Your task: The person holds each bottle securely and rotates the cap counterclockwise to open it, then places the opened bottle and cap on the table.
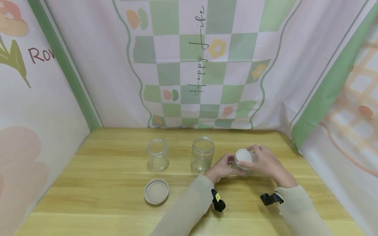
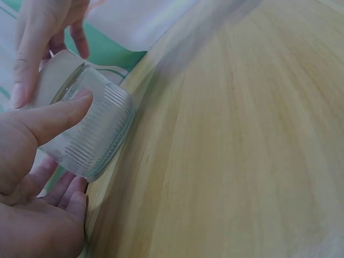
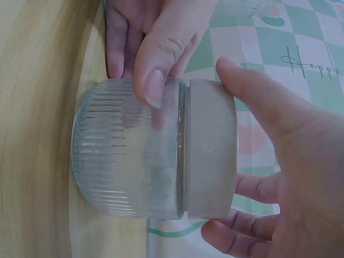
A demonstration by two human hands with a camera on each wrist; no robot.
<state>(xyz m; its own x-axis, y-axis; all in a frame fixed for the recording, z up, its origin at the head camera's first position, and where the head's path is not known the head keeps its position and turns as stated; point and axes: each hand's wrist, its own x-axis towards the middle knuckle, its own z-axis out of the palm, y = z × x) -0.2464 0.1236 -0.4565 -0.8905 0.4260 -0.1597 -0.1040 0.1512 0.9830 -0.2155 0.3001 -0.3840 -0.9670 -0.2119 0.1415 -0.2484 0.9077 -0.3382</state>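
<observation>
On the right of the table, a ribbed glass jar (image 3: 129, 156) has a pale beige lid (image 3: 210, 150) on its mouth. My left hand (image 1: 220, 169) holds the glass body from the side, its thumb near the jar's shoulder in the left wrist view. Around the lid's rim, my right hand (image 1: 267, 163) grips with the thumb on one side and fingers on the other. A thin line shows between lid and glass in the right wrist view. The jar stands upright, close over the wood.
Two lidless glass jars, a left one (image 1: 158, 159) and a middle one (image 1: 202, 157), stand towards the back of the wooden table (image 1: 97, 196). A loose beige lid (image 1: 156, 192) lies in front of the left jar. Printed cloth (image 1: 192, 72) hangs behind the table and at both sides.
</observation>
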